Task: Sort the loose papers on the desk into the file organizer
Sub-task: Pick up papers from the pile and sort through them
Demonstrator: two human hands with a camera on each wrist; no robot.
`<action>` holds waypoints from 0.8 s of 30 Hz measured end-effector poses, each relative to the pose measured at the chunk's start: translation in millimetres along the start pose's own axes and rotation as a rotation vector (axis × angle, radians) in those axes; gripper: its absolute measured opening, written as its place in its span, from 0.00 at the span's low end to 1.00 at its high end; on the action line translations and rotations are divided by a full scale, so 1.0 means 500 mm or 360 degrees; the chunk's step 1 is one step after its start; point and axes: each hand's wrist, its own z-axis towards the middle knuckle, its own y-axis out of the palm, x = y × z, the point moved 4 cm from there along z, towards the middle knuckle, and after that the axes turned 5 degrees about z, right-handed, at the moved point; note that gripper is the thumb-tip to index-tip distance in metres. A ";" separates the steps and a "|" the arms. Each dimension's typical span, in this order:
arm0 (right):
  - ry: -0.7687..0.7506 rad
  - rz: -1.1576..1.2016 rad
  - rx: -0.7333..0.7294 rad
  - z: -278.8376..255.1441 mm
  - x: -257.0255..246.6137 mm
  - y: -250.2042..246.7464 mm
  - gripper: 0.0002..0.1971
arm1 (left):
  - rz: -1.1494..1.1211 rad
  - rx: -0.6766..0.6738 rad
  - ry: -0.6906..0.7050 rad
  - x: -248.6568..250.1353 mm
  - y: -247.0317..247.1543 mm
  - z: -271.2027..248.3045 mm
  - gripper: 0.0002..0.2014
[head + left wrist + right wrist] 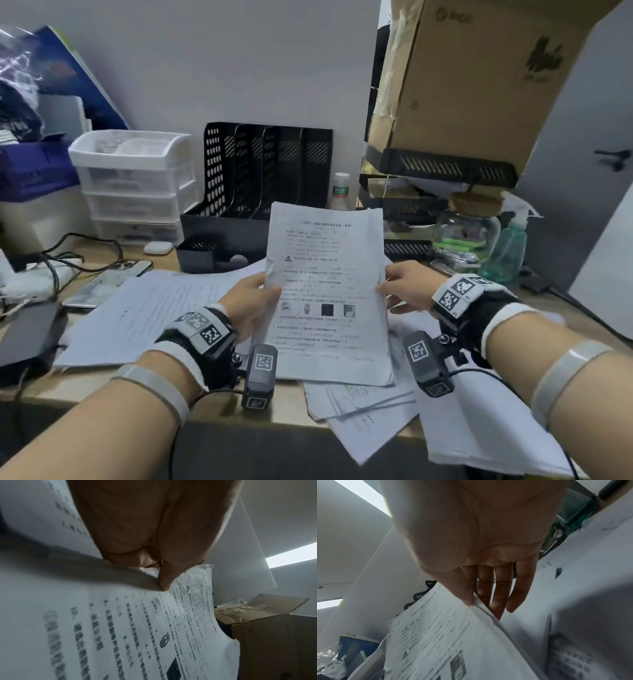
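Observation:
I hold a thin stack of printed sheets (327,291) upright over the desk, in front of the black file organizer (260,178). My left hand (255,301) pinches the stack's left edge, thumb on the front; the left wrist view shows the thumb pressed on the printed sheets (154,635). My right hand (402,284) pinches the right edge, its thumb (462,592) on the front and the fingers behind the printed sheets (440,635). More loose papers (147,315) lie spread on the desk under and around both hands. The organizer's slots look empty.
White plastic drawers (133,185) stand left of the organizer, with a phone (106,284) and cables in front. A small black pen tray (198,253) adjoins the organizer. A bottle (339,192), a glass jar (467,229), a spray bottle (507,246) and a cardboard box (479,78) crowd the right.

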 end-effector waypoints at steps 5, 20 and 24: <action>-0.0001 -0.0057 -0.0024 -0.062 -0.008 -0.038 0.05 | 0.0015 -0.0023 0.0077 0.018 0.008 -0.009 0.13; 0.0162 -0.1362 -0.0239 -0.323 0.236 -0.063 0.53 | 0.0041 0.0212 0.0358 -0.034 0.034 0.190 0.15; -0.0018 -0.1158 -0.0161 -0.307 0.212 -0.129 0.18 | 0.0091 0.0206 0.0388 0.015 0.086 0.128 0.15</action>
